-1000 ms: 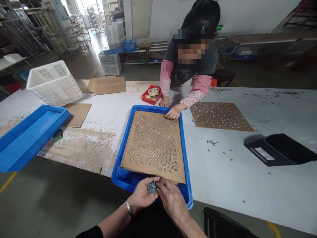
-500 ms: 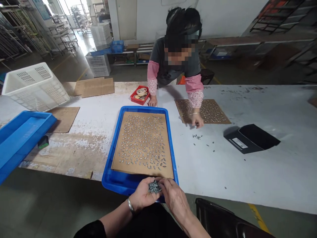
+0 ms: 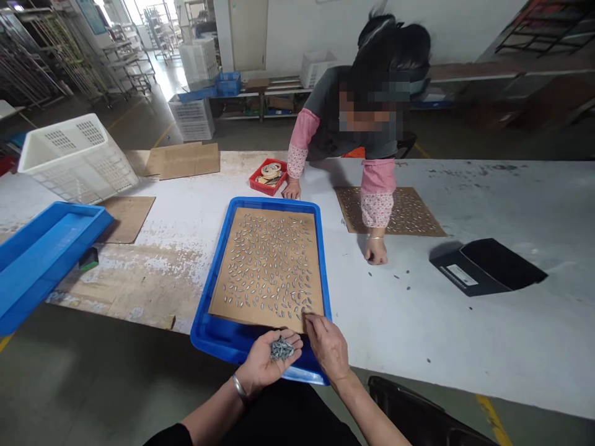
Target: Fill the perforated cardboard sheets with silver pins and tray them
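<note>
My left hand [image 3: 268,361], palm up and cupped, holds a heap of small grey leaf-shaped pieces [image 3: 281,349] in front of the blue tray's near edge. My right hand [image 3: 329,347] is at the near right corner of the brown board [image 3: 223,303], its fingertips pinched together; what is between them is too small to make out. The board lies in the blue tray [image 3: 204,310], with rows of the same small pieces spread over it.
Across the table [image 3: 385,328] a person leans in, one hand [image 3: 375,250] down near loose pieces. A second covered board [image 3: 413,214], a black box [image 3: 493,266], a red basket [image 3: 268,177], a white crate [image 3: 79,158] and another blue tray [image 3: 51,248] stand around.
My right hand has left my left palm and moved up to the board's near right corner. My left hand has opened wider around the heap. The person's hand has come nearer and gathered some loose pieces.
</note>
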The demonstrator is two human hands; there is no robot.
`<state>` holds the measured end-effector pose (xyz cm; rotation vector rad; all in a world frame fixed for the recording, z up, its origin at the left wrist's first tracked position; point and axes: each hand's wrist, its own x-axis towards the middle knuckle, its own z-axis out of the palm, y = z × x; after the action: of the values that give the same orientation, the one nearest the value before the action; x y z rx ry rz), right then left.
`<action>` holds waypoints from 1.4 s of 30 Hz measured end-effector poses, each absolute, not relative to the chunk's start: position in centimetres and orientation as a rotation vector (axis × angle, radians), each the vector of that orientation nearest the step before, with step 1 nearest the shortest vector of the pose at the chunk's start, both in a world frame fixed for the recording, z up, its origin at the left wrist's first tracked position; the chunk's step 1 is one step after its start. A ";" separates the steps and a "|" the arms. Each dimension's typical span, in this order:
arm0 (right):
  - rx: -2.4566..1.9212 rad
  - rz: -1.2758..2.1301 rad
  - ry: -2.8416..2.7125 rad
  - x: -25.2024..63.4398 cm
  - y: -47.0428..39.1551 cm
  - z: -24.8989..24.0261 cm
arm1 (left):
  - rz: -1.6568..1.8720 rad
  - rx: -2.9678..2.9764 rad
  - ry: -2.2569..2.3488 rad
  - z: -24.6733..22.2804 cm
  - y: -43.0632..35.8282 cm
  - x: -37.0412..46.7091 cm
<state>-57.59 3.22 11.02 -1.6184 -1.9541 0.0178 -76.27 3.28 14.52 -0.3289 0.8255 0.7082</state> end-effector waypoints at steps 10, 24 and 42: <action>-1.697 0.031 -1.900 -56.7 2.0 9.2 | 0.696 -0.288 0.822 14.7 3.4 -76.4; -1.593 0.379 -2.065 -59.2 0.2 14.9 | 0.691 -0.272 0.738 15.6 3.6 -76.0; -1.705 0.769 -2.130 -62.9 1.2 15.1 | 0.790 -0.269 0.625 14.7 2.9 -77.8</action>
<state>-62.89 1.24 15.10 -1.7049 -2.1297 0.7689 -77.81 2.91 14.71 -0.2688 0.6249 0.7901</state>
